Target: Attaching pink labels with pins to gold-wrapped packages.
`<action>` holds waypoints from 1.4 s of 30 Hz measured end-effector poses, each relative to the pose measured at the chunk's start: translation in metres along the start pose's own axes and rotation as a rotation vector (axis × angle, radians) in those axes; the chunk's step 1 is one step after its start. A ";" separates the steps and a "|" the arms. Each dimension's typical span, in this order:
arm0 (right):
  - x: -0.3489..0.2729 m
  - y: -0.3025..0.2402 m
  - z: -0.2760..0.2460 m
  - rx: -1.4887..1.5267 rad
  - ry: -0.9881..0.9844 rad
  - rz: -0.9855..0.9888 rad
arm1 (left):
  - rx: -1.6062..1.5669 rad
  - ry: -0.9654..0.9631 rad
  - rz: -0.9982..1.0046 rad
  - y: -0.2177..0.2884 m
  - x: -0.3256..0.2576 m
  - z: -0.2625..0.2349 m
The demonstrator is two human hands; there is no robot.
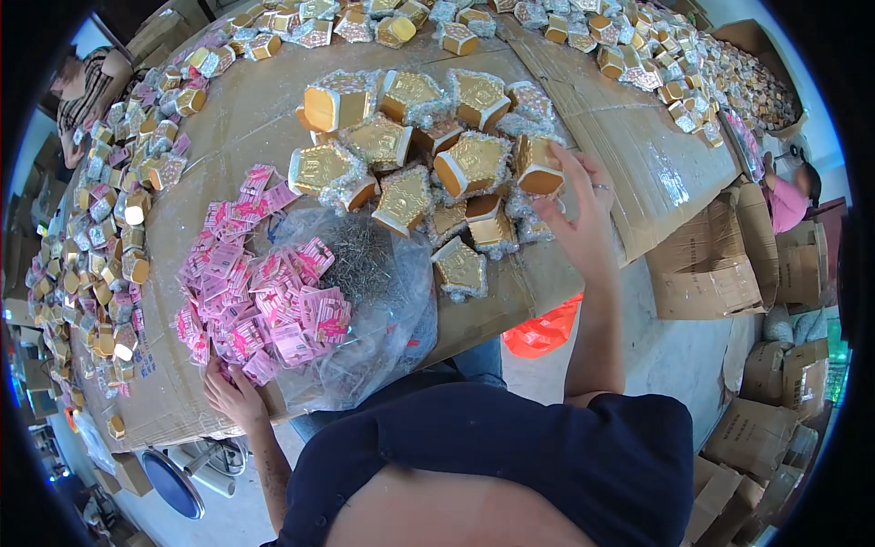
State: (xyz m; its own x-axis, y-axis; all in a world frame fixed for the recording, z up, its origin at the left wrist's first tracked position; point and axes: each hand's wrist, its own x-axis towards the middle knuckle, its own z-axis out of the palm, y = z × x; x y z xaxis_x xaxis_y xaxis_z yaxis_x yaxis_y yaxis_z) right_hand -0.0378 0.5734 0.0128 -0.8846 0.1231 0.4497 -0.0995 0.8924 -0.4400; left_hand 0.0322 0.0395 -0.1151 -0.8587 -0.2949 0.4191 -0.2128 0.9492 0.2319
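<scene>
Locate the gold boxes at upper centre of the frame, heaped on the cardboard-covered surface. Locate the pink packets at left of centre, beside a heap of thin metal pieces on a clear plastic bag.

Right hand: at the right edge of the box heap, thumb and fingers wide apart about the near end of the outermost box. Firm contact with that box: cannot tell from this view. No sign of lifting.

Left hand: at the lower left edge of the packets, fingers curled inward. Grip on a packet: cannot tell, with fingertips partly lost among the pink.

Step in hand, by judgement: reaching for one box on the right while tending the packets on the left.

Next move, by judgement: calls for narrowing the right thumb and fingers on the box's rigid end, then drawing it clear without dragging neighbouring boxes. On the left, calls for separating a single packet from the overlapping pile, clear of the loose metal pieces.
</scene>
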 end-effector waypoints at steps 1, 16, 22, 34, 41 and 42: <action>-0.002 0.007 0.003 -0.001 0.002 0.002 | -0.001 0.000 -0.006 0.000 0.000 0.000; 0.159 0.127 0.049 0.644 0.078 0.223 | 0.017 -0.001 0.014 0.005 0.004 -0.001; 0.280 0.129 0.134 0.132 -0.250 -0.101 | -0.001 -0.022 -0.030 0.009 0.004 -0.004; 0.382 0.164 0.201 -0.329 -0.483 -0.108 | -0.002 -0.082 -0.060 0.024 0.010 -0.015; 0.341 0.136 0.176 -0.371 -0.556 -0.302 | 0.000 -0.074 -0.061 0.021 0.010 -0.012; 0.333 0.137 0.176 -0.337 -0.562 -0.366 | 0.003 -0.070 -0.057 0.021 0.010 -0.012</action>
State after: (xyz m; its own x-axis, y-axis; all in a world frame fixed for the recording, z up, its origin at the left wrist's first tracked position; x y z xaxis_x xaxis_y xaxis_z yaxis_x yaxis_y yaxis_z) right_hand -0.4261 0.6603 -0.0344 -0.9303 -0.3665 0.0169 -0.3669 0.9296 -0.0357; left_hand 0.0248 0.0551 -0.0956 -0.8756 -0.3400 0.3430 -0.2636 0.9315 0.2504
